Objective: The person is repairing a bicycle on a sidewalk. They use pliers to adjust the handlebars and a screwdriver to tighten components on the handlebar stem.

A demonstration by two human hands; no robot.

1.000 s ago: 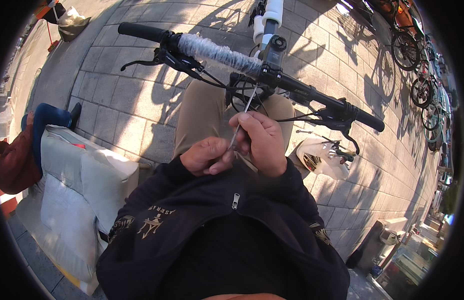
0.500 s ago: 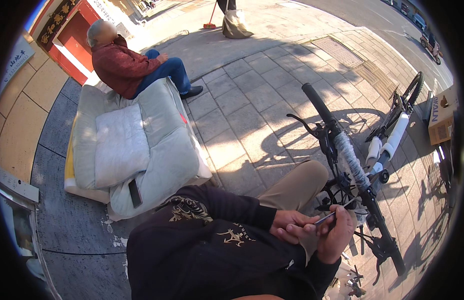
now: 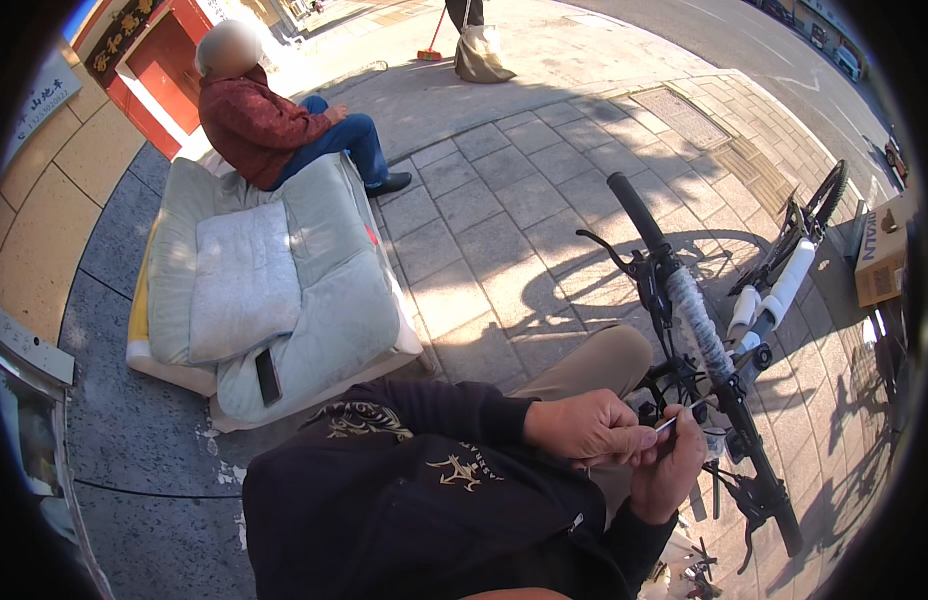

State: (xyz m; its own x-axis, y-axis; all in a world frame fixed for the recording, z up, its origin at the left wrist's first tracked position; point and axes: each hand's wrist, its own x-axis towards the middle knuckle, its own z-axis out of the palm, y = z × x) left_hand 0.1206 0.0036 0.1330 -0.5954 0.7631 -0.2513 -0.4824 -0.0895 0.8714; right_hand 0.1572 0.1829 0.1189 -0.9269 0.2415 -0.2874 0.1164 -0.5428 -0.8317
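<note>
A thin, shiny metal rod-like tool [image 3: 666,424] runs between my two hands, close to the handlebar of a bicycle; its exact kind is unclear. My left hand [image 3: 592,426] is closed, thumb and fingers pinched at the tool's near end. Curled around the farther part is my right hand [image 3: 672,468], its fingertips pressed on the tool. Right beside them, the black handlebar [image 3: 749,435] has brake levers at both ends and clear wrap [image 3: 696,318] near its middle. White padding [image 3: 787,285] covers parts of the bicycle frame.
A pale sofa [image 3: 339,325] with a cushion [image 3: 244,285] and a phone [image 3: 269,376] stands at left. One person [image 3: 259,125] sits on it. Farther off are another person's sack [image 3: 481,55] and a broom [image 3: 430,54]. A cardboard box [image 3: 884,255] stands at right.
My left hand has turned back-up and closed around the tool's near end, covering more of it. My right hand has shifted slightly left. The view has tilted a little.
</note>
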